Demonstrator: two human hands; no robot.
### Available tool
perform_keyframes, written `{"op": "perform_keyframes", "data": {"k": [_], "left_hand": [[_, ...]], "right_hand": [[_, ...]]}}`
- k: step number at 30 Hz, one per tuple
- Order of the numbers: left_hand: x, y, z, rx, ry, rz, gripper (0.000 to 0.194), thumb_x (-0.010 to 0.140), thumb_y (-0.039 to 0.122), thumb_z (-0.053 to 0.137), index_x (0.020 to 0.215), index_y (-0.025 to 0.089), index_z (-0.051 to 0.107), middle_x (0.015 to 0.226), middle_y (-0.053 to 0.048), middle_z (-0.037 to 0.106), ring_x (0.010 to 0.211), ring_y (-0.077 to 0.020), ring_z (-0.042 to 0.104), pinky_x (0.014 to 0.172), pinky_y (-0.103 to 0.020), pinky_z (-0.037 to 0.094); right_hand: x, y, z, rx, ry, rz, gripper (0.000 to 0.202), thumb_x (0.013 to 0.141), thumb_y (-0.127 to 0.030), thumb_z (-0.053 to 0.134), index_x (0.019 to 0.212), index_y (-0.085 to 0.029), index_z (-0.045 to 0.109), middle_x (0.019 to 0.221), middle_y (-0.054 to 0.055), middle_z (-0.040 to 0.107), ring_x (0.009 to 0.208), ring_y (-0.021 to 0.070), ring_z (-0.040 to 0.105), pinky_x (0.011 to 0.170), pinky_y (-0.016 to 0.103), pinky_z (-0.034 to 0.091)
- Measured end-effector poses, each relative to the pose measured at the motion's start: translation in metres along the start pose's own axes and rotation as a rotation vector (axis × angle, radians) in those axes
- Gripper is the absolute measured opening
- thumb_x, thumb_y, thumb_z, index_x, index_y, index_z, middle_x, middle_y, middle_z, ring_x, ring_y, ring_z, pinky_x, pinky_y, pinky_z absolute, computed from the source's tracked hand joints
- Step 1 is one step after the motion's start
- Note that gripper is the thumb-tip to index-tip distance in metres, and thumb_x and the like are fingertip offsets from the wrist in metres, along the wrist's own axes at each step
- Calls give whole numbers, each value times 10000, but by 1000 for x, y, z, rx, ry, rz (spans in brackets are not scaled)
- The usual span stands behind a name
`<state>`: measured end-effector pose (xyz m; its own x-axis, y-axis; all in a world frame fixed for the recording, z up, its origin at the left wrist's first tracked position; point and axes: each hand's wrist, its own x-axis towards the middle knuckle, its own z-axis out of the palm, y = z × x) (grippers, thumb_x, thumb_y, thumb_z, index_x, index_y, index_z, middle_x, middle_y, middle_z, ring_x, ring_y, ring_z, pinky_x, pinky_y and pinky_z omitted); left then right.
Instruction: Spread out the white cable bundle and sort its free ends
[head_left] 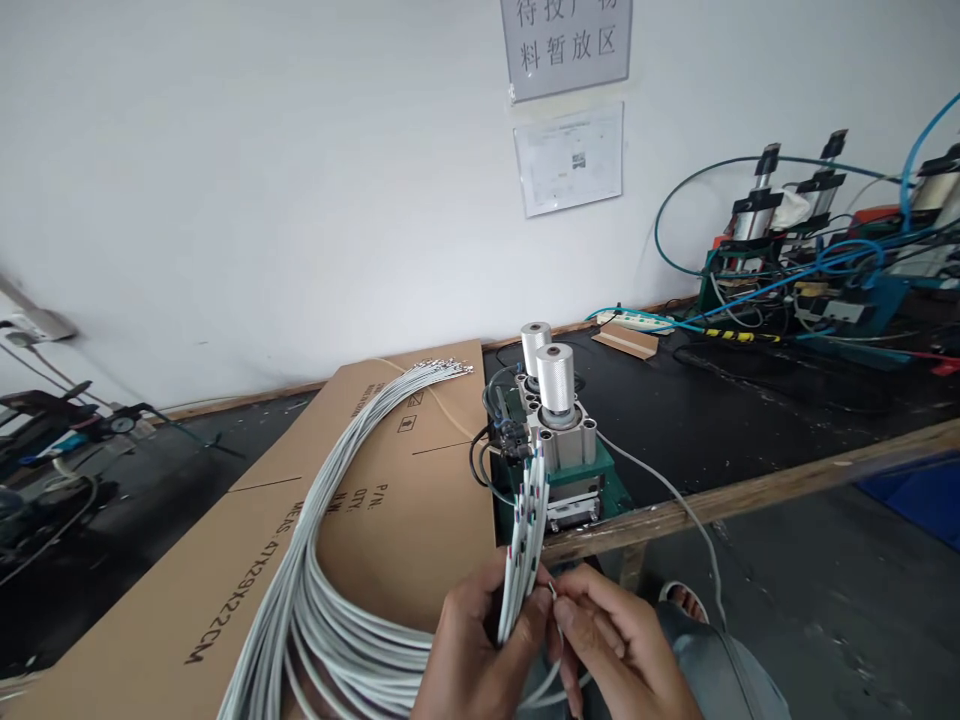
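My left hand (480, 640) is closed around a bundle of white cables (527, 535). Their cut ends point up and show small coloured wires. Close beside it, my right hand (619, 640) pinches the end of a single white cable (553, 592) between thumb and fingers, with the two hands nearly touching. Just beyond the bundle stands a small pneumatic machine (571, 450) with two knurled silver cylinders on top. A long curved run of white cables (319, 520) lies to the left, its far ends showing metallic tips.
Flattened cardboard (397, 560) lies under the cables. A black worktop (660, 410) with a wooden edge (750, 478) extends right, carrying more pneumatic machines (757, 220) and blue hoses at the back. A power strip (634, 320) lies by the wall. A grey cable (705, 530) hangs over the edge.
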<state>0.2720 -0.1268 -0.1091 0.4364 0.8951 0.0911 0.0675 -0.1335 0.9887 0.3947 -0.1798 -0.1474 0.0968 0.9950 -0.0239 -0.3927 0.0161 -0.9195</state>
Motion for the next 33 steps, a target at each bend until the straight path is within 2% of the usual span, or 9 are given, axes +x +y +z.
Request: {"op": "perform_keyframes", "data": {"k": [4, 12, 15, 18, 20, 22, 24, 27, 33], "left_hand": [[2, 10, -2, -41, -60, -41, 287, 858, 385, 729, 704, 178, 605, 540, 44, 558, 502, -100, 461, 542, -201, 416], [5, 5, -7, 76, -130, -3, 152, 834, 260, 615, 708, 179, 588, 566, 24, 594, 546, -123, 509, 561, -211, 391], [8, 6, -6, 141, -137, 3, 97, 761, 205, 573, 666, 194, 557, 532, 36, 560, 508, -117, 481, 517, -205, 365], [11, 6, -4, 210, -97, 4, 80, 702, 180, 551, 628, 203, 532, 500, 56, 507, 474, -99, 404, 475, -199, 321], [10, 3, -4, 236, -82, 20, 89, 712, 167, 556, 633, 200, 532, 517, 60, 501, 495, -94, 372, 478, -196, 308], [7, 0, -5, 213, -92, 12, 111, 745, 171, 569, 645, 199, 530, 540, 53, 523, 507, -95, 383, 488, -198, 317], [3, -1, -5, 160, -94, -18, 134, 789, 205, 581, 664, 198, 535, 553, 43, 545, 511, -102, 430, 510, -205, 350], [-2, 2, -4, 140, -39, -62, 172, 837, 265, 581, 684, 193, 550, 546, 36, 542, 521, -116, 460, 540, -221, 372], [-7, 9, 1, 113, 31, -98, 212, 834, 320, 620, 678, 187, 565, 551, 27, 536, 542, -129, 461, 568, -235, 384]], "right_hand": [[3, 1, -6, -5, -68, -15, 528, 882, -699, 663, 809, -177, 635, 647, -58, 466, 544, 76, 440, 537, 213, 392], [4, 2, -22, -142, -231, -38, 429, 1020, -573, 524, 838, -194, 605, 701, -25, 527, 583, 106, 464, 583, 246, 431], [2, -3, -25, -358, -178, -91, 414, 1034, -535, 498, 813, -207, 622, 730, 1, 569, 611, 129, 526, 562, 238, 432], [0, -5, -28, -619, -102, -268, 340, 1048, -443, 488, 819, -234, 628, 741, 10, 611, 644, 145, 580, 575, 239, 411], [-1, -3, -28, -666, -89, -339, 318, 1050, -417, 486, 823, -238, 617, 714, 4, 602, 624, 142, 572, 567, 238, 397], [-1, 2, -25, -543, -103, -290, 347, 1051, -445, 486, 813, -227, 613, 669, -8, 564, 579, 130, 545, 536, 228, 400], [-1, 9, -19, -311, -132, -192, 393, 1041, -504, 499, 805, -209, 608, 619, -26, 532, 537, 116, 523, 514, 218, 413], [1, 16, -10, -46, -129, -99, 444, 992, -588, 567, 792, -193, 607, 566, -44, 528, 482, 97, 481, 494, 215, 424], [2, 18, -2, 24, -46, -85, 494, 916, -653, 644, 752, -188, 626, 527, -56, 495, 444, 94, 456, 470, 220, 425]]}}
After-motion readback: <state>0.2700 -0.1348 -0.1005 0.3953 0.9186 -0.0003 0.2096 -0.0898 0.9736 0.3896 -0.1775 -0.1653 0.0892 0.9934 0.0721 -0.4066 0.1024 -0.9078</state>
